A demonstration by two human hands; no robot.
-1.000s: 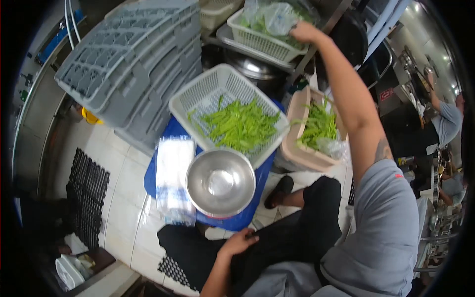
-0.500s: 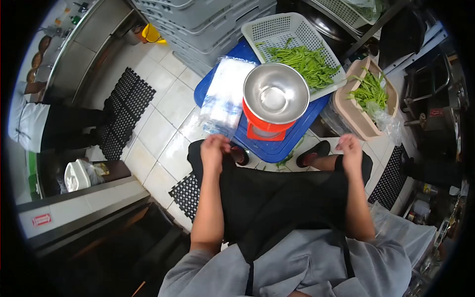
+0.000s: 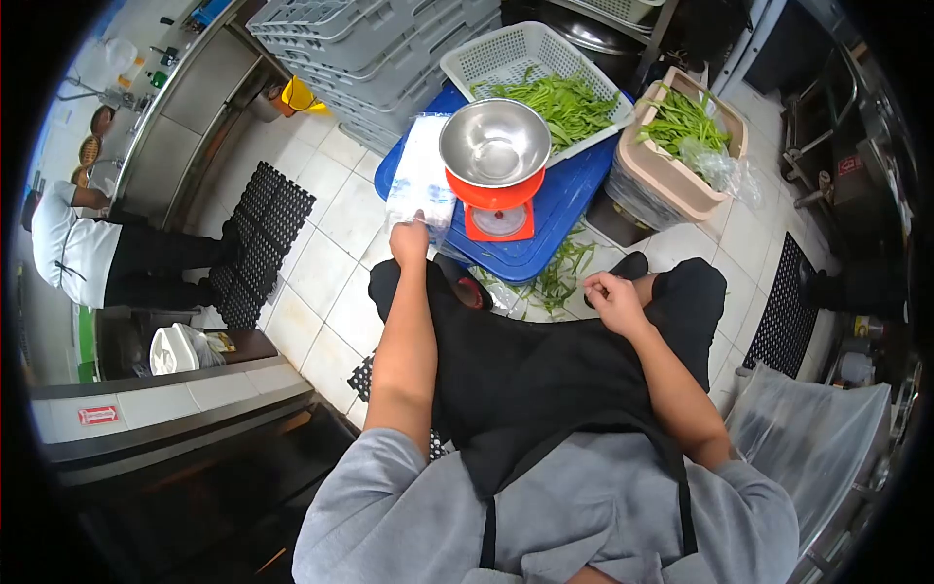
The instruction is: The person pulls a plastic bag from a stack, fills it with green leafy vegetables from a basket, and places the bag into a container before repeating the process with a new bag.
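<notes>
My left hand [image 3: 410,240] is at the near end of a stack of clear plastic bags [image 3: 425,167], its thumb on top and its fingers closed on the edge. The bags lie on a blue plastic lid or tub [image 3: 559,229]. Beside them stands an orange kitchen scale [image 3: 499,222] with a steel bowl [image 3: 495,143] on its pan; nothing shows inside the bowl. Over my right knee, my right hand [image 3: 615,302] is held with curled fingers and nothing visible in it.
Leafy greens [image 3: 564,109] fill part of a white basket [image 3: 477,60] behind the bowl. More greens are in a beige bin [image 3: 720,200] at right. Loose leaves [image 3: 559,273] litter the floor. Grey crates [image 3: 379,58] are stacked behind. A co-worker [image 3: 78,243] stands at far left.
My left hand has moved forward onto the plastic bags and closed on their edge. My right hand has come inward from the right, toward the middle. The view has shifted slightly.
</notes>
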